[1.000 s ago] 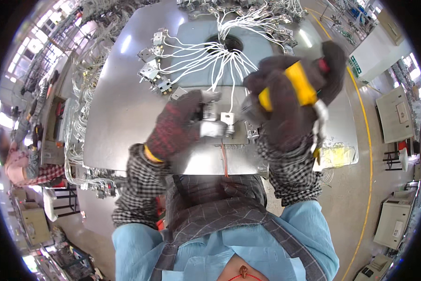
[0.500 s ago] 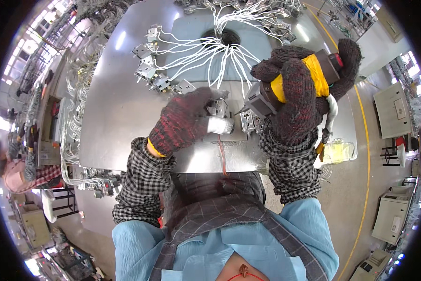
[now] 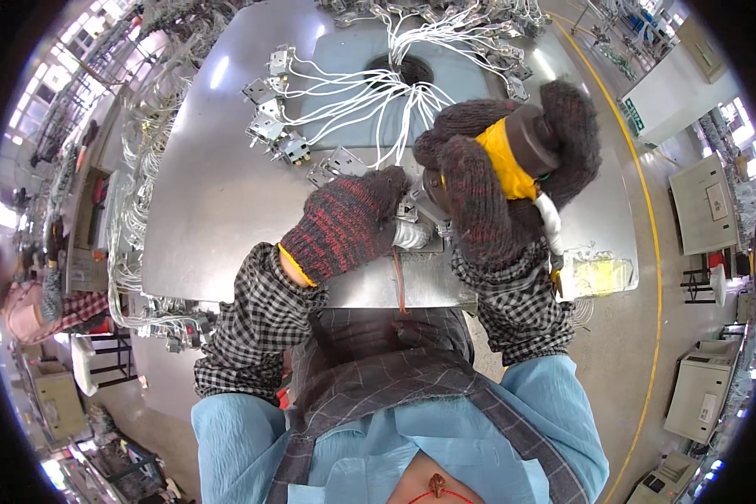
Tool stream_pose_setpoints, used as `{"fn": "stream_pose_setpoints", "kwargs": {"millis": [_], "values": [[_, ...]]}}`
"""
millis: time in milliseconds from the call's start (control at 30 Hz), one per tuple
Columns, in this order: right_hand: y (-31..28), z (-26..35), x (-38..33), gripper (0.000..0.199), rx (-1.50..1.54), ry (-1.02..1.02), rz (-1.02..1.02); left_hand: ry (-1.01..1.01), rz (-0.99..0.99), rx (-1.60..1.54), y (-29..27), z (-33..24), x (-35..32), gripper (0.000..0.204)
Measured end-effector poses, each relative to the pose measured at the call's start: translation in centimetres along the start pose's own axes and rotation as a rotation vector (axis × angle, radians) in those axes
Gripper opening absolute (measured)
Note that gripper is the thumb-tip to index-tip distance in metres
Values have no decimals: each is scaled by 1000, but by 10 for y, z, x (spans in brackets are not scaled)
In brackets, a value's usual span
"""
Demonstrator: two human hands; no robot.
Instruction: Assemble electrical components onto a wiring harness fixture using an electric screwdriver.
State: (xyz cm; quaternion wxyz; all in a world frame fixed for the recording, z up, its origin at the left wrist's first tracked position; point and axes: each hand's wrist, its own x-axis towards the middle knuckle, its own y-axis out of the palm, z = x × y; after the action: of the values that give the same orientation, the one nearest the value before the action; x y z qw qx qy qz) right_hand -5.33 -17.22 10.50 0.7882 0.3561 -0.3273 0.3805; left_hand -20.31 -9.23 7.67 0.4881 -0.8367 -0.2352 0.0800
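From where I watch, the left hand (image 3: 348, 217), in a dark red-and-black knit glove, is curled at the centre of the frame, its thumb and fingers pinching a small metal box (image 3: 407, 212). That thumb ends in a whitish wrapping (image 3: 411, 235). To its right, I have the right hand (image 3: 512, 185), in a dark knit glove, wrapped firmly around a dark power tool (image 3: 504, 155) banded with yellow tape. The tool slants down and left toward the box, which lies between the two hands; its front end covers the contact, so I can't be sure whether the tip touches. A whitish cable (image 3: 548, 220) hangs from the tool beside the right wrist.

Just below the left thumb, a reddish cord (image 3: 400, 281) runs to the near edge of the metal surface (image 3: 201, 223). Above the hands, white wires (image 3: 357, 99) fan out of a dark round hole (image 3: 413, 70) in a blue-grey panel (image 3: 336, 55), and more metal boxes (image 3: 267, 126) sit at their ends, upper left of centre. A pale yellow patch (image 3: 600, 275) marks the surface's right corner. Far left, I see a co-worker's checked sleeve (image 3: 84, 312).
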Motion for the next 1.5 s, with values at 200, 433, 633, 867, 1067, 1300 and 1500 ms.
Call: {"fn": "stream_pose_setpoints", "kwargs": {"millis": [200,433,633,867,1067,1300,1500], "values": [[-18,6,-12,58,-39,200,-17,-37,-14,-26,1,0,0,57],[-57,-37,-34,56,587,928,-72,-4,-98,-138,-8,-5,-3,65],[-53,-43,-34,58,608,889,-8,242,-365,-29,-35,38,-9,79],[-28,-21,-25,61,14,307,2,129,-76,-108,-48,57,7,58],[-8,-18,-21,66,-197,-6,58,-44,-149,-838,-52,39,22,35],[-13,-31,-26,79,-134,-65,132,-181,-97,-1100,-26,50,7,41],[-14,-2,-3,70,-94,58,20,36,-58,-494,-24,9,-8,67]]}}
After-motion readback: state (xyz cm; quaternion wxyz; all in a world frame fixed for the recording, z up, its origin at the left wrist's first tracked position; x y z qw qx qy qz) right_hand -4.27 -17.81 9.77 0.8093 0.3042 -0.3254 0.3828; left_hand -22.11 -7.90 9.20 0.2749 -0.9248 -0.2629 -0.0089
